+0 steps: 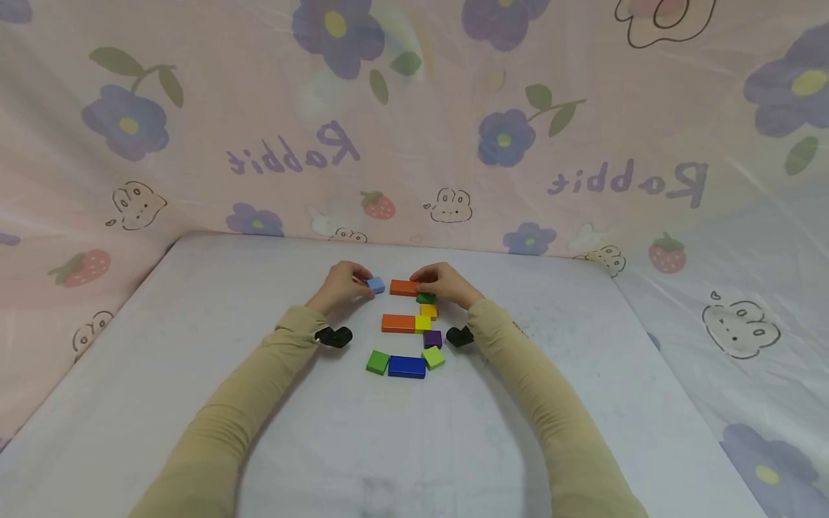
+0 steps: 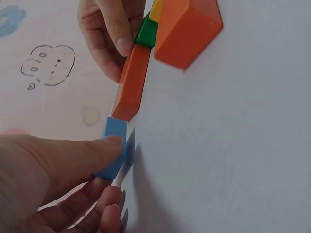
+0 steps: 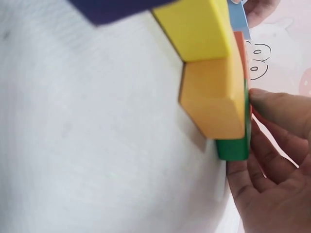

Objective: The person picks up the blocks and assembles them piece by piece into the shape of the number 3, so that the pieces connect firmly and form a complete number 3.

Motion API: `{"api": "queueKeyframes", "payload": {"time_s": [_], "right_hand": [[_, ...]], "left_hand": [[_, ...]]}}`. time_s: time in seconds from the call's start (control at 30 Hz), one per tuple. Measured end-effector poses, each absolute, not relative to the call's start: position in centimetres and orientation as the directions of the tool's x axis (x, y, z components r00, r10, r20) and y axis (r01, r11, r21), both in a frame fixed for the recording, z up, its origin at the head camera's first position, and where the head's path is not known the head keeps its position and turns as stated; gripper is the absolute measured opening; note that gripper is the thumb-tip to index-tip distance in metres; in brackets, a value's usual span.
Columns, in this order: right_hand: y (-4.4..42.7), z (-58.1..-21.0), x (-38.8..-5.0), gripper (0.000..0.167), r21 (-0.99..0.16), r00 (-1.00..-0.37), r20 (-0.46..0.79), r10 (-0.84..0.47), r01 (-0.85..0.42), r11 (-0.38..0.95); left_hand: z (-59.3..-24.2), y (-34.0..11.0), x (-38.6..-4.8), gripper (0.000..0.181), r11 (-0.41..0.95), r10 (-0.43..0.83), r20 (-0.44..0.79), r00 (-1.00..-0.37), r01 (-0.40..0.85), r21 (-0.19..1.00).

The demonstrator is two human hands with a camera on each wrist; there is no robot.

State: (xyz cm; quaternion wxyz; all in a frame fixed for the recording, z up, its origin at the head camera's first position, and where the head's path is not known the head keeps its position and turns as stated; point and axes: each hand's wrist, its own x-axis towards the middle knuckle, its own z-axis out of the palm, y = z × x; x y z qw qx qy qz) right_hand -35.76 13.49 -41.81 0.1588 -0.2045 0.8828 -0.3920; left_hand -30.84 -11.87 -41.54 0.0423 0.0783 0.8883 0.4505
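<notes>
My left hand (image 1: 341, 285) pinches a light blue block (image 2: 115, 138) between thumb and fingers. It is beside the left end of an orange rectangular block (image 1: 403, 288). My right hand (image 1: 448, 283) has its thumb and fingers around the right end of that orange block, covering part of it. Just below the right fingers, a green block (image 3: 233, 149) touches the orange one and is partly hidden. Below the green block come an amber block (image 1: 429, 311), a yellow block (image 1: 423, 325) and a second orange block (image 1: 398, 323) reaching left.
Nearer me lie a purple block (image 1: 432, 339), a lime green block (image 1: 433, 357), a dark blue rectangular block (image 1: 406, 367) and another green block (image 1: 378, 362). The white tabletop (image 1: 324, 446) surrounds them. A patterned cloth (image 1: 414, 122) hangs behind the table.
</notes>
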Motion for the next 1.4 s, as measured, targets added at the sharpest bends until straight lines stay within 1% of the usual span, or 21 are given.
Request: {"api": "queueKeyframes", "payload": {"time_s": [0.27, 0.53, 0.9, 1.4], "right_hand": [[13.62, -41.98, -35.72, 0.026, -0.755, -0.867, -0.122, -0.483, -0.235, 0.613], [13.61, -41.79, -35.54, 0.024, -0.757, -0.863, -0.102, -0.495, -0.255, 0.601], [13.32, -41.98, -35.89, 0.025, -0.743, -0.872, -0.129, -0.472, -0.230, 0.629], [13.33, -41.29, -35.48, 0.025, -0.760, -0.862, -0.126, -0.491, -0.234, 0.606]], "left_hand": [[-41.59, -11.06, -30.89, 0.035, 0.589, 0.184, 0.000, -0.983, 0.111, 0.800], [-41.92, -10.92, -31.05, 0.033, 0.596, 0.201, 0.013, -0.980, 0.133, 0.792], [-42.00, -10.83, -30.89, 0.034, 0.605, 0.183, 0.008, -0.983, 0.119, 0.787], [-42.43, -10.80, -31.05, 0.035, 0.592, 0.177, -0.006, -0.984, 0.102, 0.800]]}}
